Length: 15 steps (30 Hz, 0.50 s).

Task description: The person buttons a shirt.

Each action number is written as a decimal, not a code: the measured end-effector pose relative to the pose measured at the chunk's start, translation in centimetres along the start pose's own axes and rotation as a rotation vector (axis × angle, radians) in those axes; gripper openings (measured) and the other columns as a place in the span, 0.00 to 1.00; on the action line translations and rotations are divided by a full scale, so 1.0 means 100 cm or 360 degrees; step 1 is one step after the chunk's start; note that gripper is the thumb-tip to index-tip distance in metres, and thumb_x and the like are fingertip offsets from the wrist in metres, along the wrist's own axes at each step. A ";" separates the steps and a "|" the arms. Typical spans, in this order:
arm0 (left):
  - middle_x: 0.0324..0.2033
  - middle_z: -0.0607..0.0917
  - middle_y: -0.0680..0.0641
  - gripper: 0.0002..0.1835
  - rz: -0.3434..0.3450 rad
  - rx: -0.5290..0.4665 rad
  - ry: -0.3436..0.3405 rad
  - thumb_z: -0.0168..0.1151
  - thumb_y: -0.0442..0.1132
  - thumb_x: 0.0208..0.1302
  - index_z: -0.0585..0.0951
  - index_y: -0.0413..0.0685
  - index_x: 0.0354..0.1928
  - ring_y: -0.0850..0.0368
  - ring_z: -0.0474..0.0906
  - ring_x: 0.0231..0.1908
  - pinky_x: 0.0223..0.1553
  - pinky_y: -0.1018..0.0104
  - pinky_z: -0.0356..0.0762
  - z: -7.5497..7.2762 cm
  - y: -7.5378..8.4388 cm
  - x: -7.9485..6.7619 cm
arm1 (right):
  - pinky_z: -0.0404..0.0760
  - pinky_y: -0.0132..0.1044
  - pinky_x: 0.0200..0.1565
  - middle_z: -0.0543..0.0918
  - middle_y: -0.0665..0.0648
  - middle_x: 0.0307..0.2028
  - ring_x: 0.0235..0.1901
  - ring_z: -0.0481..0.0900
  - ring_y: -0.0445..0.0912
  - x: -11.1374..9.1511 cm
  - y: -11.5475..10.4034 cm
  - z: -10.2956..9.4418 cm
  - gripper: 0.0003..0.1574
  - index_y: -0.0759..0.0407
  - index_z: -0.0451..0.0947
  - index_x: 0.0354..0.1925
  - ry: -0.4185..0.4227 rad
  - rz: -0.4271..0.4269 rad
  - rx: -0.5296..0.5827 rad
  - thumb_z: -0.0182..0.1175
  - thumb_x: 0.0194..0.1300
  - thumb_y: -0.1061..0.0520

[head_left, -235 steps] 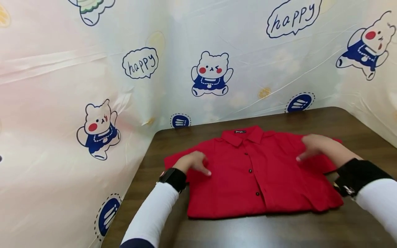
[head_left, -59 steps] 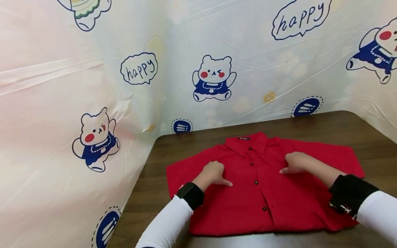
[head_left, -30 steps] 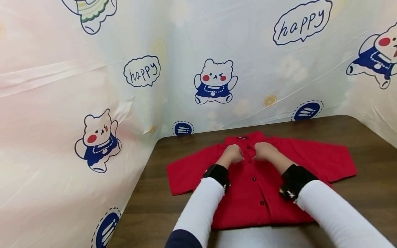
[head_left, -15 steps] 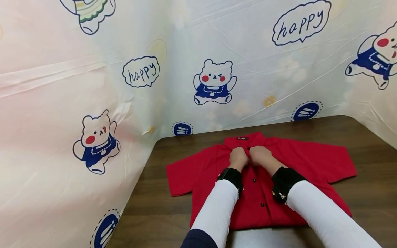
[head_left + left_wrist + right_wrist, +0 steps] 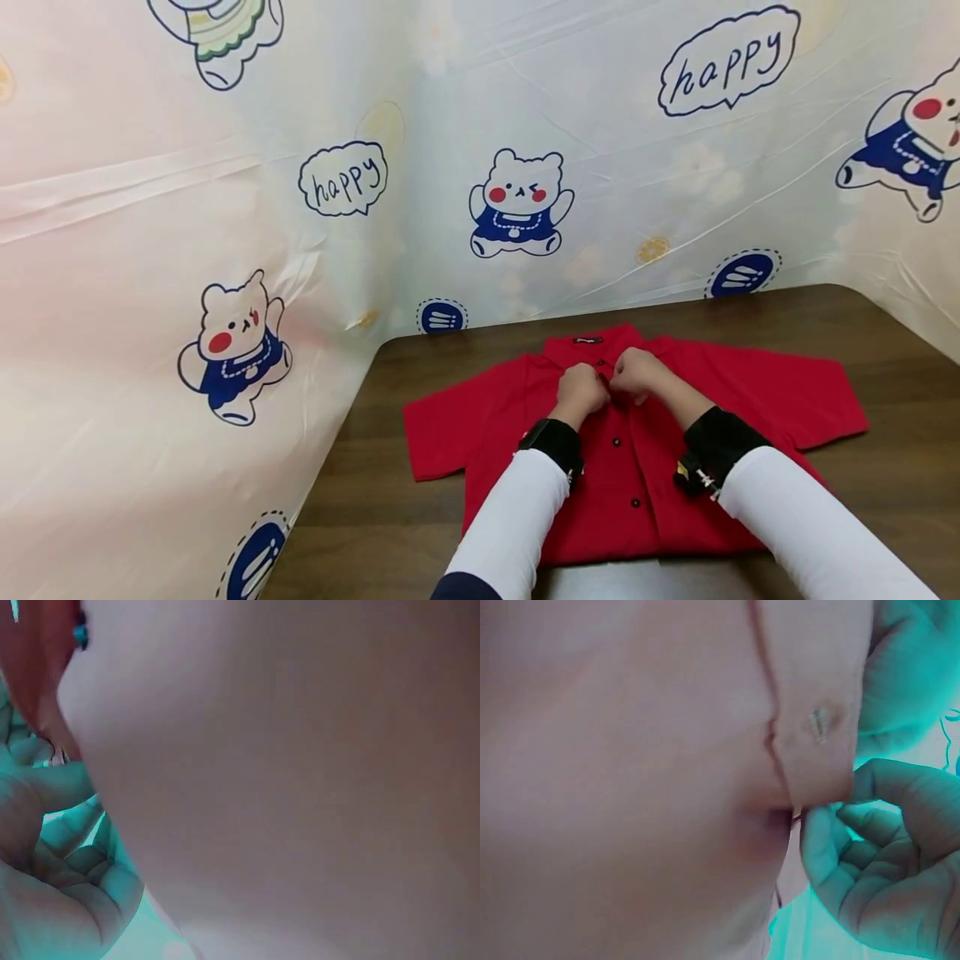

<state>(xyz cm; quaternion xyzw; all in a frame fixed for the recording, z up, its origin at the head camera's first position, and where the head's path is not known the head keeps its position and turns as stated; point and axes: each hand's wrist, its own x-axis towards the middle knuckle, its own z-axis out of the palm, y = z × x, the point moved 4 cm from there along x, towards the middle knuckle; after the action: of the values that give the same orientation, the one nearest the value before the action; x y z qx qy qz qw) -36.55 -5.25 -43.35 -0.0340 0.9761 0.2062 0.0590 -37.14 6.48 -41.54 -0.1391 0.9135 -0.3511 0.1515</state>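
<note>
A red short-sleeved shirt (image 5: 491,417) lies front up, its collar at the far side and dark buttons down the middle. Close together near the upper front, both hands work at the button strip. My left hand (image 5: 582,390) pinches the cloth just left of the strip; its curled fingers (image 5: 112,892) show at the lower left of the left wrist view. My right hand (image 5: 637,373) pinches the strip's edge between thumb and finger. Beside that pinch, a buttonhole (image 5: 821,724) shows in the right wrist view. The button at the hands is hidden in the head view.
The shirt lies on a dark wooden table (image 5: 360,500) with rounded far corners. A printed curtain (image 5: 420,183) with bears and "happy" bubbles stands around its back and sides. A pale, shiny patch (image 5: 607,581) shows below the shirt's near edge.
From resting apart on the shirt's left and right front, both hands have come together at the upper button strip and pinched the cloth. Over the last half second they have shifted only slightly.
</note>
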 end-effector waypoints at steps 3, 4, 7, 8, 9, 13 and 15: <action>0.14 0.79 0.49 0.17 -0.0096 -0.0673 -0.0065 0.69 0.34 0.60 0.79 0.41 0.15 0.62 0.71 0.15 0.19 0.72 0.75 -0.006 -0.006 -0.003 | 0.83 0.38 0.28 0.71 0.52 0.15 0.18 0.75 0.42 -0.004 0.000 -0.005 0.12 0.70 0.81 0.28 0.0009 -0.0049 0.0234 0.55 0.66 0.67; 0.14 0.79 0.47 0.14 -0.0144 -0.0922 -0.0090 0.68 0.31 0.60 0.81 0.38 0.18 0.62 0.73 0.14 0.20 0.71 0.78 -0.008 -0.008 -0.004 | 0.83 0.38 0.29 0.72 0.53 0.16 0.20 0.76 0.42 -0.006 0.000 -0.006 0.11 0.73 0.82 0.32 0.0019 -0.0056 0.0298 0.55 0.66 0.67; 0.20 0.80 0.46 0.05 -0.0256 -0.1453 -0.0179 0.63 0.24 0.62 0.83 0.31 0.29 0.60 0.76 0.18 0.27 0.66 0.83 -0.010 -0.010 -0.008 | 0.84 0.39 0.31 0.76 0.56 0.20 0.22 0.76 0.43 -0.009 0.000 -0.008 0.11 0.78 0.81 0.39 0.0042 -0.0094 0.0421 0.56 0.66 0.68; 0.21 0.80 0.46 0.04 -0.0267 -0.1512 -0.0200 0.62 0.24 0.63 0.83 0.30 0.31 0.60 0.76 0.19 0.30 0.65 0.84 -0.010 -0.011 -0.009 | 0.84 0.39 0.31 0.77 0.56 0.22 0.22 0.76 0.43 -0.010 0.000 -0.007 0.11 0.78 0.80 0.39 0.0051 -0.0093 0.0446 0.57 0.66 0.68; 0.22 0.80 0.46 0.04 -0.0272 -0.1541 -0.0215 0.62 0.24 0.63 0.83 0.30 0.32 0.60 0.76 0.20 0.32 0.64 0.84 -0.010 -0.011 -0.011 | 0.84 0.39 0.31 0.78 0.56 0.23 0.23 0.76 0.43 -0.011 0.001 -0.007 0.11 0.78 0.80 0.40 0.0060 -0.0087 0.0469 0.57 0.66 0.68; 0.23 0.81 0.46 0.04 -0.0282 -0.1544 -0.0232 0.62 0.26 0.64 0.84 0.30 0.33 0.60 0.76 0.21 0.34 0.64 0.84 -0.009 -0.012 -0.015 | 0.85 0.40 0.32 0.83 0.61 0.31 0.25 0.79 0.43 -0.013 0.002 -0.003 0.11 0.78 0.81 0.41 0.0096 -0.0087 0.0492 0.58 0.66 0.68; 0.23 0.81 0.46 0.04 -0.0289 -0.1546 -0.0214 0.62 0.26 0.64 0.84 0.30 0.33 0.60 0.76 0.21 0.34 0.64 0.84 -0.008 -0.012 -0.016 | 0.85 0.40 0.32 0.84 0.64 0.34 0.25 0.81 0.44 -0.014 0.001 -0.002 0.11 0.78 0.81 0.41 0.0105 -0.0105 0.0488 0.58 0.66 0.68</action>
<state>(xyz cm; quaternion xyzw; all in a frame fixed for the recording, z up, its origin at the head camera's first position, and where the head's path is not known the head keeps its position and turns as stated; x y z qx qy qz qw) -34.90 -6.63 -42.89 -0.1291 0.7545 0.6328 0.1170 -35.91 7.17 -41.25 -0.1325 0.8487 -0.4955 0.1291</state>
